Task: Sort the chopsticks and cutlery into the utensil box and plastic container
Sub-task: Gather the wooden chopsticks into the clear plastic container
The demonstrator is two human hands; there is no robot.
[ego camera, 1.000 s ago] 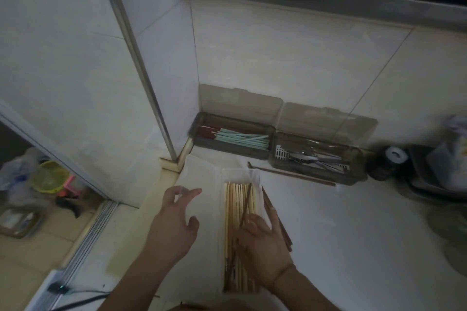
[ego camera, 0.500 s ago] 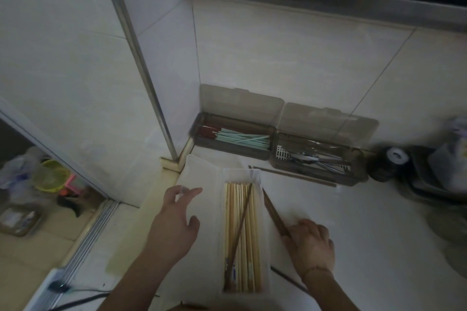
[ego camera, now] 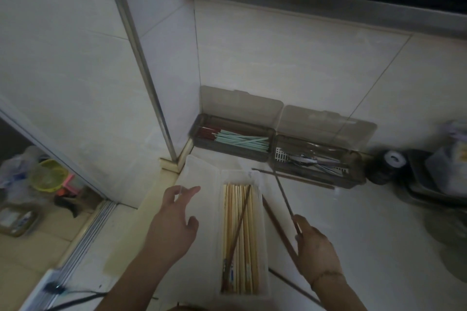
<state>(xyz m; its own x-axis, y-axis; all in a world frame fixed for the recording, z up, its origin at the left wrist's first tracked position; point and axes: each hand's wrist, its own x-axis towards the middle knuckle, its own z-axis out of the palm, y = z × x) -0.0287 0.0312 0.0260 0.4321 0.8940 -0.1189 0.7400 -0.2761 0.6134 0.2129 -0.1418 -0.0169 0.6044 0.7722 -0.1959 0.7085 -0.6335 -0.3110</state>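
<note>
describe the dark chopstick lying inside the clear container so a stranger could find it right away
Start at the clear plastic container on the counter between the two hands. It is packed with pale bamboo chopsticks lying lengthwise. The dark chopstick is the single brown stick crossing them diagonally on top.

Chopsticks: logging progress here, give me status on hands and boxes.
Right hand grips dark chopstick. Left hand open beside plastic container. More dark chopsticks loose on counter.
</note>
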